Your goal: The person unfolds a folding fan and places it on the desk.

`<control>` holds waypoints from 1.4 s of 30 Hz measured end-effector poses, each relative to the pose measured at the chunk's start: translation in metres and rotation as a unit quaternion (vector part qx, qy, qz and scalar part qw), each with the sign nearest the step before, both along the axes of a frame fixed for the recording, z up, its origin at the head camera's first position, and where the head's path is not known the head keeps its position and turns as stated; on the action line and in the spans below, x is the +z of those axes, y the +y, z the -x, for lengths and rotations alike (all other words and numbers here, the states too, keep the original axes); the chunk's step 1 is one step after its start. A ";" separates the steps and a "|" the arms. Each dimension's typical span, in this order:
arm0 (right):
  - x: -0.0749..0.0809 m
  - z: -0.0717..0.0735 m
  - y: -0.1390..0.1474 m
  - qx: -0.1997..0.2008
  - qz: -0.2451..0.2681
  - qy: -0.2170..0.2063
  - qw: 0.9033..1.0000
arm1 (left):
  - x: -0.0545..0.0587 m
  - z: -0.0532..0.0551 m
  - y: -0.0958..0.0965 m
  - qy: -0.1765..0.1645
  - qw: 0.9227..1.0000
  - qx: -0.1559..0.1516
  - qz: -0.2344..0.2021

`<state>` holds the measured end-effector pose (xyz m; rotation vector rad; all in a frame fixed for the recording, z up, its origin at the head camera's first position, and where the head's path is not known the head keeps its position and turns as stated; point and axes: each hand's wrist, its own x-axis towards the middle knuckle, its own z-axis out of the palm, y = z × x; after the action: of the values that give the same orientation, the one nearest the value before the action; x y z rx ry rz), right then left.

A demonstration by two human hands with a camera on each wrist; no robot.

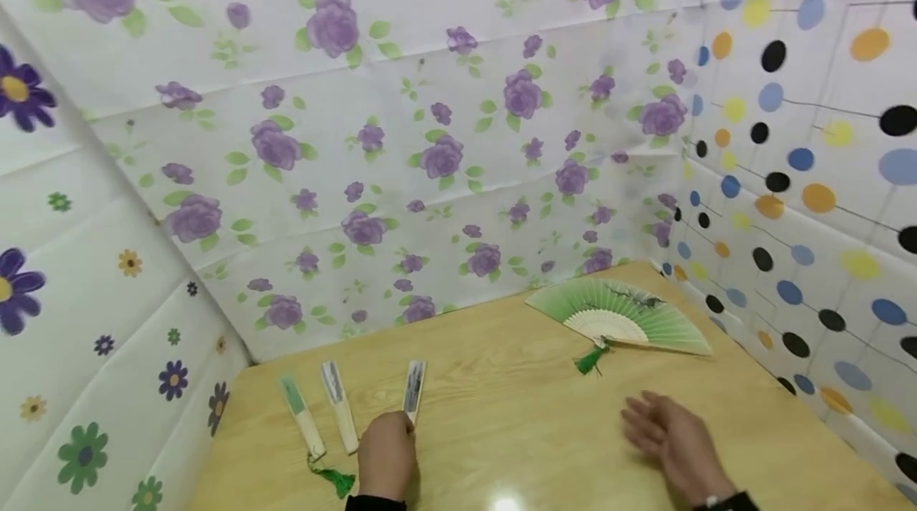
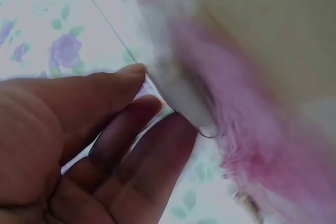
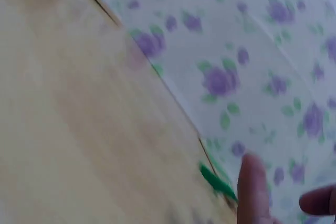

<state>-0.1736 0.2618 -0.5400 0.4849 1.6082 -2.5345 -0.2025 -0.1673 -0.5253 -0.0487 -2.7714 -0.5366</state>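
Note:
At the front of the table, my left hand [image 1: 387, 455] grips the near end of a folded fan [image 1: 414, 385] with a dark painted pattern. In the left wrist view, thumb and fingers pinch the fan's end close to its wire ring, beside a blurred pink tassel [image 2: 273, 156]. My right hand [image 1: 677, 447] is held over the right side of the table, fingers loosely extended and holding nothing. Beyond it lies a spread green fan [image 1: 673, 325] with a green tassel [image 1: 591, 360]; a green tassel [image 3: 216, 182] also shows near the fingertips in the right wrist view.
Left of my left hand lie a green-topped folded fan [image 1: 302, 419] with a green tassel [image 1: 337, 481] and another folded fan [image 1: 340, 407]. The wooden table [image 1: 501, 415] is bounded by a purple-flowered back wall [image 1: 401, 129], a dotted right wall and a flowered left wall.

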 end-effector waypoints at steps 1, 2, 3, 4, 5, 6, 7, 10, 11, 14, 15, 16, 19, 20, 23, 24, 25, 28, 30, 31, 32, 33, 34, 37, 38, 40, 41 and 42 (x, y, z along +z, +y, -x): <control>-0.001 -0.010 -0.013 0.018 -0.007 -0.001 1.000 | -0.001 0.001 0.002 0.006 1.000 -0.005 -0.008; -0.001 -0.017 -0.027 0.044 -0.015 0.007 0.999 | -0.002 0.003 0.005 0.003 1.000 -0.008 -0.019; 0.001 -0.021 -0.041 0.075 -0.021 0.015 0.997 | -0.002 0.005 0.008 -0.011 0.999 -0.012 -0.032; 0.005 -0.022 -0.054 0.106 -0.033 0.021 0.994 | -0.001 0.008 0.012 -0.033 0.998 -0.022 -0.049; 0.009 -0.022 -0.065 0.141 -0.046 0.035 0.988 | 0.001 0.010 0.016 -0.058 0.996 -0.031 -0.066; 0.012 -0.020 -0.074 0.175 -0.059 0.052 0.981 | 0.003 0.012 0.021 -0.087 0.992 -0.041 -0.082; 0.016 -0.018 -0.082 0.198 -0.072 0.065 0.975 | 0.005 0.012 0.026 -0.122 0.986 -0.053 -0.098; 0.017 -0.011 -0.099 0.242 -0.108 0.082 0.961 | 0.010 0.006 0.040 -0.209 0.960 -0.107 -0.154; 0.015 -0.010 -0.103 0.252 -0.117 0.085 0.957 | 0.010 0.003 0.045 -0.233 0.946 -0.123 -0.190; 0.011 -0.004 -0.124 0.293 -0.146 0.093 0.941 | 0.013 -0.011 0.051 -0.277 0.889 -0.149 -0.334; 0.011 -0.002 -0.131 0.311 -0.153 0.099 0.933 | 0.015 -0.015 0.053 -0.278 0.867 -0.152 -0.385; 0.010 -0.001 -0.134 0.320 -0.161 0.109 0.927 | 0.017 -0.016 0.059 -0.282 0.843 -0.162 -0.428; 0.008 0.000 -0.135 0.326 -0.181 0.144 0.917 | 0.021 -0.014 0.082 -0.278 0.804 -0.198 -0.487; 0.008 0.000 -0.133 0.320 -0.187 0.154 0.916 | 0.022 -0.012 0.091 -0.279 0.800 -0.206 -0.489; 0.007 -0.003 -0.125 0.283 -0.219 0.178 0.917 | 0.025 -0.009 0.114 -0.265 0.809 -0.216 -0.478; 0.008 -0.003 -0.122 0.273 -0.225 0.182 0.917 | 0.027 -0.008 0.120 -0.253 0.817 -0.213 -0.472; 0.009 -0.004 -0.121 0.263 -0.233 0.185 0.918 | 0.028 -0.007 0.124 -0.239 0.824 -0.210 -0.468; 0.011 -0.004 -0.119 0.253 -0.233 0.185 0.920 | 0.036 -0.004 0.133 -0.199 0.841 -0.204 -0.461; 0.011 -0.004 -0.120 0.252 -0.228 0.178 0.923 | 0.040 -0.001 0.136 -0.191 0.840 -0.205 -0.465; 0.011 -0.004 -0.120 0.251 -0.227 0.173 0.925 | 0.041 0.000 0.137 -0.194 0.837 -0.206 -0.467; 0.010 -0.005 -0.119 0.250 -0.227 0.168 0.926 | 0.043 0.001 0.138 -0.199 0.835 -0.207 -0.469; 0.009 -0.006 -0.119 0.247 -0.227 0.164 0.928 | 0.043 0.001 0.139 -0.207 0.832 -0.207 -0.471; 0.008 -0.007 -0.118 0.244 -0.226 0.159 0.930 | 0.042 0.002 0.139 -0.213 0.829 -0.205 -0.475; 0.006 -0.009 -0.116 0.221 -0.219 0.141 0.940 | 0.039 0.003 0.142 -0.225 0.815 -0.196 -0.496; 0.006 -0.010 -0.116 0.204 -0.215 0.132 0.946 | 0.039 0.004 0.144 -0.223 0.808 -0.194 -0.510; 0.006 -0.009 -0.113 0.164 -0.203 0.114 0.959 | 0.037 0.006 0.147 -0.210 0.793 -0.191 -0.539; 0.006 -0.008 -0.112 0.143 -0.199 0.105 0.964 | 0.037 0.007 0.150 -0.204 0.786 -0.191 -0.551; 0.006 -0.007 -0.110 0.124 -0.198 0.098 0.967 | 0.036 0.009 0.152 -0.199 0.780 -0.191 -0.563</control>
<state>-0.1665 0.1516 -0.5344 0.0507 2.1090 -2.1390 -0.2113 -0.0150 -0.4891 -0.2408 -2.2703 -2.4274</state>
